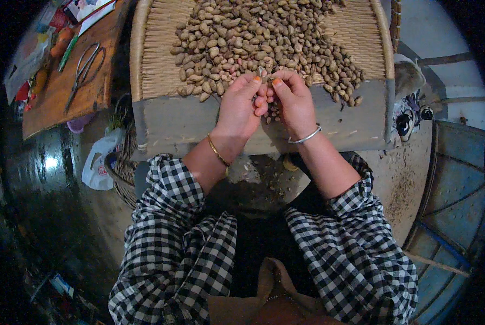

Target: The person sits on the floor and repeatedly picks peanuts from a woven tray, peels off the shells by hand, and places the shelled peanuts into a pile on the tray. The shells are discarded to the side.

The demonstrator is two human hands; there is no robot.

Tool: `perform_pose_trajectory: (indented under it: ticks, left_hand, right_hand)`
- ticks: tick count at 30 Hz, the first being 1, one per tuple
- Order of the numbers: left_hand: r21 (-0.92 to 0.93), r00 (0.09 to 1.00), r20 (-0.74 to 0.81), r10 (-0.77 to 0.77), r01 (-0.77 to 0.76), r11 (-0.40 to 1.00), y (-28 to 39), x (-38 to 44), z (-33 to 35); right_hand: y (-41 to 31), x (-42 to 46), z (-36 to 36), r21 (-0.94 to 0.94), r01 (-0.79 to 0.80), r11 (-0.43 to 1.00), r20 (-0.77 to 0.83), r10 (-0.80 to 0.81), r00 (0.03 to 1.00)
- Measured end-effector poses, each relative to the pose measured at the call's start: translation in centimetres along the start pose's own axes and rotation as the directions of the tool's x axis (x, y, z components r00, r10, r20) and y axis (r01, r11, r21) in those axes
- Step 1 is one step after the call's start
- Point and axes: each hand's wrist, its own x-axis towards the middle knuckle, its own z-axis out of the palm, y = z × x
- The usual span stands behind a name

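Observation:
My left hand (242,101) and my right hand (293,99) meet over the near part of a woven wicker tray (157,53). Between thumb and fingers each one pinches a small pale piece of peanut shell (265,75). Whether the two pieces are still joined cannot be told. My curled fingers hide what may lie in the palms. Behind the hands spreads a large heap of unshelled peanuts (263,36), with some pinkish shelled kernels (231,66) among them. Several small kernels (273,111) lie on the grey cloth edge (340,122) of the tray, just below the hands.
At the left, a wooden table (92,81) bears metal scissors (84,71) and a green pen-like object (67,54). A wicker basket (124,170) and a white plastic bag (100,162) stand below it. Debris litters the floor (405,183). A patterned bundle (407,118) is at the right.

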Motion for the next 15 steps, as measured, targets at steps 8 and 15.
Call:
perform_pose_trajectory:
  ticks: [8,15]
  left_hand:
    - [0.298,0.998,0.024,0.059,-0.063,0.952,1.1,0.1,0.5]
    - [0.309,0.987,0.069,-0.143,0.115,0.944,2.0,0.9,-0.9]
  right_hand:
    - [-1.2,0.2,0.1,-0.065,0.0,0.998,0.037,0.002,0.999]
    - [-2.0,0.4,-0.2,0.165,-0.161,0.973,-0.009,0.165,0.986]
